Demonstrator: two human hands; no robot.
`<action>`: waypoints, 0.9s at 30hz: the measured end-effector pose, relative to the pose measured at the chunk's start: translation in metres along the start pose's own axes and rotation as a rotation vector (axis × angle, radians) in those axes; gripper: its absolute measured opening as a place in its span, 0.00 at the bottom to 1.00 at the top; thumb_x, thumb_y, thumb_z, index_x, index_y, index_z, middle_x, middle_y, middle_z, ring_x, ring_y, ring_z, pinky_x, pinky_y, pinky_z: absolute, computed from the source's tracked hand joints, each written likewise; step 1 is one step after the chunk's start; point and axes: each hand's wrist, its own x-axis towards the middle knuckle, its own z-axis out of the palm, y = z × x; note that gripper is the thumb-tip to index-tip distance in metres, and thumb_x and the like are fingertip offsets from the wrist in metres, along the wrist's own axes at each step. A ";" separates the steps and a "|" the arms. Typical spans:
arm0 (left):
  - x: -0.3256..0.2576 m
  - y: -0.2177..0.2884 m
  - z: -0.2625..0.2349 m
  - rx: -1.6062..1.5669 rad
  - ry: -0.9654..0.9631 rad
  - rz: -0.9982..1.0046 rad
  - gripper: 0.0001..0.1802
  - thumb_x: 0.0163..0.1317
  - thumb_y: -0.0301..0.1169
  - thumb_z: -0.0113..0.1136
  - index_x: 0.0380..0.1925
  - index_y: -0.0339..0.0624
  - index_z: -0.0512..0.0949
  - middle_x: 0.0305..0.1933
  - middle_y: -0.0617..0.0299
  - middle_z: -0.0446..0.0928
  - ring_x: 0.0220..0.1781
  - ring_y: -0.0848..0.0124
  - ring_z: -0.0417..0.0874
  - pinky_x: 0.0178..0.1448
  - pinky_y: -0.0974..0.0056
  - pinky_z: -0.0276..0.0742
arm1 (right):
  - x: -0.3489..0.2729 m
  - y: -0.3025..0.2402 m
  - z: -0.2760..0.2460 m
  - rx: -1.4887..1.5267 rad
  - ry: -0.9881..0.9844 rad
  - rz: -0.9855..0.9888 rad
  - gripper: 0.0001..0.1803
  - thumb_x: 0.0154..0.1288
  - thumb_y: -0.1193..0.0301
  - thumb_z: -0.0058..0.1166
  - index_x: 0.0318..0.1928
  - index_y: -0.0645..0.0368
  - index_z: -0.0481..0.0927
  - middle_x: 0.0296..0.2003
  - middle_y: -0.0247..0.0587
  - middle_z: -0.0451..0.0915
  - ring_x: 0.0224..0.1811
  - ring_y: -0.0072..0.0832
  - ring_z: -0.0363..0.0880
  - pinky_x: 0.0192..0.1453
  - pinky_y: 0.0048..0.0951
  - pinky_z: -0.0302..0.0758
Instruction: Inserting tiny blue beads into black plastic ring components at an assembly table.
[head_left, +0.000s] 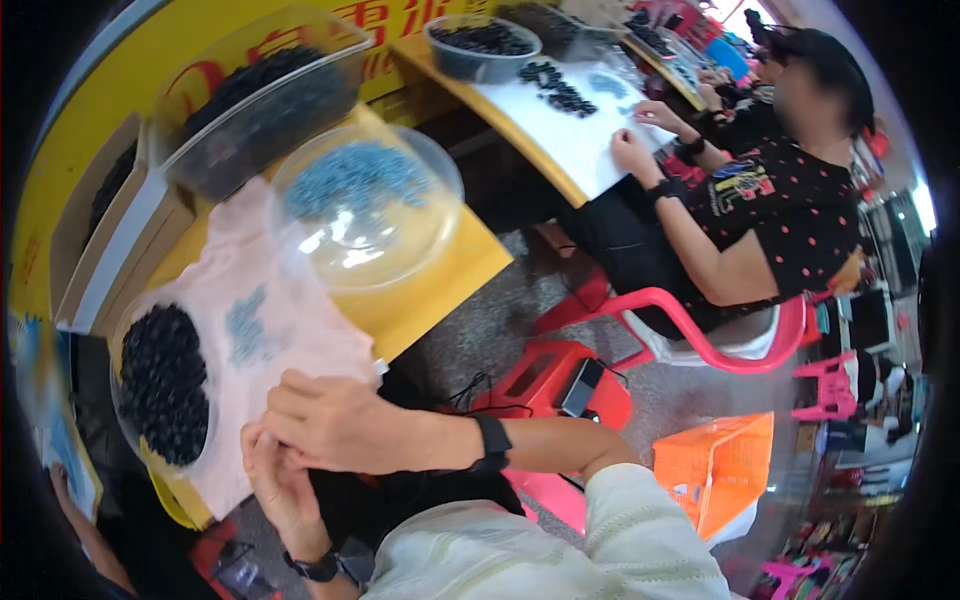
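Near the lower left of the head view, the person's two hands are meeting over the near edge of a pink cloth (290,300) spread on a yellow table (440,280). The right hand (335,420) is lying across and partly covering the left hand (280,485), fingers curled together as if pinching something tiny between them; whether a piece is actually being gripped I cannot tell, since the fingertips are hiding each other. A small scatter of blue-grey pieces (245,325) is lying on the cloth just beyond the hands, and a clear bowl of black pieces (165,385) is sitting to the left, touching the cloth. Farther back, a domed clear bowl (365,205) is holding more blue-grey pieces. My judgement: the hands are working right at the table's edge, so a small piece slipping from the fingers could be dropping to the floor and getting lost. A forearm dragging the cloth could also be pulling the loose pieces off with it. Another person (770,200) is working at a separate white-topped table (560,135).
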 end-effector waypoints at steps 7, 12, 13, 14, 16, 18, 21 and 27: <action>0.004 -0.003 -0.010 0.043 -0.105 0.010 0.06 0.69 0.33 0.52 0.41 0.44 0.71 0.40 0.66 0.73 0.45 0.79 0.74 0.51 0.71 0.70 | -0.006 -0.004 0.005 -0.103 0.068 0.029 0.14 0.46 0.67 0.61 0.32 0.59 0.73 0.32 0.36 0.69 0.38 0.31 0.73 0.36 0.27 0.75; 0.002 -0.005 -0.014 0.088 -0.049 0.060 0.08 0.71 0.35 0.48 0.43 0.45 0.71 0.44 0.66 0.71 0.51 0.77 0.72 0.60 0.67 0.66 | -0.006 -0.006 0.013 -0.120 0.069 0.081 0.15 0.45 0.67 0.62 0.33 0.58 0.73 0.32 0.36 0.70 0.41 0.31 0.71 0.34 0.27 0.73; 0.000 -0.002 -0.008 0.062 -0.009 0.056 0.08 0.71 0.35 0.49 0.43 0.45 0.71 0.44 0.65 0.72 0.51 0.76 0.72 0.61 0.67 0.67 | -0.003 -0.006 0.010 -0.121 0.043 0.095 0.15 0.45 0.67 0.62 0.33 0.58 0.73 0.33 0.36 0.69 0.42 0.31 0.71 0.33 0.27 0.72; 0.001 0.001 -0.003 0.032 0.027 0.055 0.08 0.71 0.35 0.49 0.44 0.45 0.72 0.44 0.64 0.72 0.51 0.75 0.73 0.61 0.66 0.68 | 0.001 -0.008 0.006 -0.119 0.015 0.108 0.16 0.44 0.67 0.63 0.33 0.58 0.74 0.33 0.36 0.69 0.43 0.31 0.71 0.33 0.27 0.71; 0.015 -0.002 -0.026 0.004 -0.064 0.020 0.15 0.69 0.36 0.54 0.51 0.41 0.73 0.50 0.60 0.74 0.54 0.73 0.75 0.62 0.65 0.72 | 0.003 -0.003 0.008 -0.138 0.000 0.105 0.18 0.45 0.64 0.63 0.34 0.59 0.74 0.33 0.34 0.69 0.46 0.29 0.69 0.32 0.26 0.68; 0.018 -0.004 -0.034 -0.005 -0.088 0.016 0.18 0.68 0.38 0.56 0.53 0.40 0.74 0.52 0.59 0.77 0.54 0.72 0.78 0.61 0.65 0.75 | 0.000 0.002 0.007 -0.215 -0.046 0.079 0.18 0.46 0.63 0.62 0.35 0.60 0.75 0.34 0.34 0.69 0.46 0.28 0.69 0.32 0.25 0.68; 0.014 0.002 -0.020 -0.021 -0.145 -0.003 0.18 0.69 0.37 0.56 0.54 0.40 0.74 0.52 0.60 0.77 0.54 0.73 0.78 0.60 0.66 0.75 | -0.002 0.006 0.008 -0.297 -0.091 0.044 0.17 0.48 0.62 0.61 0.35 0.60 0.75 0.33 0.33 0.69 0.45 0.27 0.69 0.32 0.25 0.67; 0.004 0.009 0.012 0.067 -0.005 -0.020 0.09 0.70 0.35 0.49 0.41 0.43 0.70 0.43 0.64 0.72 0.52 0.76 0.74 0.56 0.68 0.72 | 0.000 0.010 0.011 -0.328 -0.077 0.021 0.14 0.50 0.62 0.59 0.32 0.59 0.76 0.32 0.32 0.69 0.44 0.25 0.69 0.31 0.24 0.66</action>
